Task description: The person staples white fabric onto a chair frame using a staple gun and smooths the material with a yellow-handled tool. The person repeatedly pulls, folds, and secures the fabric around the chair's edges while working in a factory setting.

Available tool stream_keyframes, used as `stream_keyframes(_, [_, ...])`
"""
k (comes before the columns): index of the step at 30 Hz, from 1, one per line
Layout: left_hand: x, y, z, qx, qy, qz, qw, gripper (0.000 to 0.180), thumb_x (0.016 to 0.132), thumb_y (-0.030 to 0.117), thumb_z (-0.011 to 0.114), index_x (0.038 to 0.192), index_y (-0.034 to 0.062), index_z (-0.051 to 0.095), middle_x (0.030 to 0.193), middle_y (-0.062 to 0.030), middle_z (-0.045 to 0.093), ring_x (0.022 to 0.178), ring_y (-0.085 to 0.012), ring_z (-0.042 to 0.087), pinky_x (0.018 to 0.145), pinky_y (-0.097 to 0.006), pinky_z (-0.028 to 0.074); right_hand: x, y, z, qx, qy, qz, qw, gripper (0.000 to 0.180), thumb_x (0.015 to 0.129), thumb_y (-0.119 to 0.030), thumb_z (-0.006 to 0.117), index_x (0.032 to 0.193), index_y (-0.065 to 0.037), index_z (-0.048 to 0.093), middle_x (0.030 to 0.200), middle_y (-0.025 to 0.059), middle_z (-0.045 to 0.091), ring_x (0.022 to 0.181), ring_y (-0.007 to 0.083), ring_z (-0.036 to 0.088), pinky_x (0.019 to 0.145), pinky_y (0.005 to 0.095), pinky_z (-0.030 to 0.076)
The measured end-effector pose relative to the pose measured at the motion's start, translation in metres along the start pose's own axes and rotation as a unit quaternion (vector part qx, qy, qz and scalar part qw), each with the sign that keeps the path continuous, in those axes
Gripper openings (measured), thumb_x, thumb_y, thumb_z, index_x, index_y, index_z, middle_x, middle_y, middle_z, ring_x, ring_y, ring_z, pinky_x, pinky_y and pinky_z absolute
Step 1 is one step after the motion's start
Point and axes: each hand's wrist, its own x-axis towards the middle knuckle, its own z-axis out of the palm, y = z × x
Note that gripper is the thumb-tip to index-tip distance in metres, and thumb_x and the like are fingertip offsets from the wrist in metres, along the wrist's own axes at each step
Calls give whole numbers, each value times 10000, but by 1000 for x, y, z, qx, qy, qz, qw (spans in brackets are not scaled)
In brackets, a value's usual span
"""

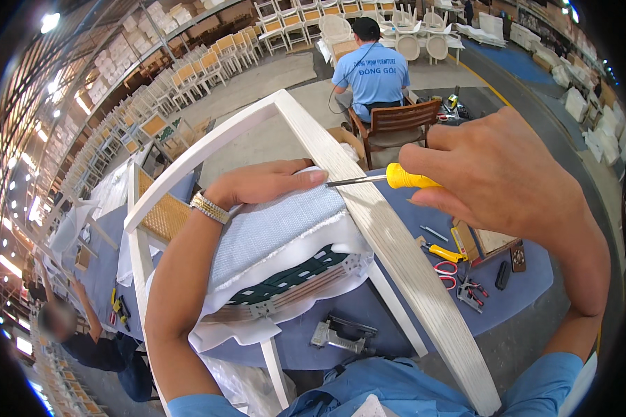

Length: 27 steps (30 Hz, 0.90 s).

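Seemingly I'm tucking fabric [278, 229], right hand [497, 174] clenched round a screwdriver [412, 176] pointing to nine o'clock, left hand [271, 183] laid flat; the next push needs care.

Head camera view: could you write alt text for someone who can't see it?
A person's right hand grips a yellow-handled tool, its thin metal shaft crossing a white wooden chair frame toward the left hand, which lies on light blue fabric. A staple gun lies on the blue table below.
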Motion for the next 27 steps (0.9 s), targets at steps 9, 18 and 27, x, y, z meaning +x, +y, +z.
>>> stream_keyframes(9, [-10,-9,3,-8,42,-19,999,833,978,518,584,1515,-70,343,1433,-219,529,1329,-229,466,1124,-313,337,12,7,-14,-73,38,-90,993,275,759,-278,790,915,-123,625,848,29,597,766,245,633,634,393,457])
stream_keyframes(18, [-10,0,-1,-62,-25,27,997,868,956,521,607,1527,-68,320,1486,-226,465,1357,-261,441,1145,-332,314,10,10,-8,-117,89,-82,986,344,715,-261,798,1012,-123,692,776,0,576,748,209,600,615,368,448])
stream_keyframes(27, [-12,3,2,-87,-26,20,996,855,977,534,578,1526,-69,321,1499,-220,460,1369,-255,430,1147,-331,315,7,4,1,-84,72,-50,993,328,744,-288,762,1025,-133,692,795,-12,578,772,189,586,631,375,415])
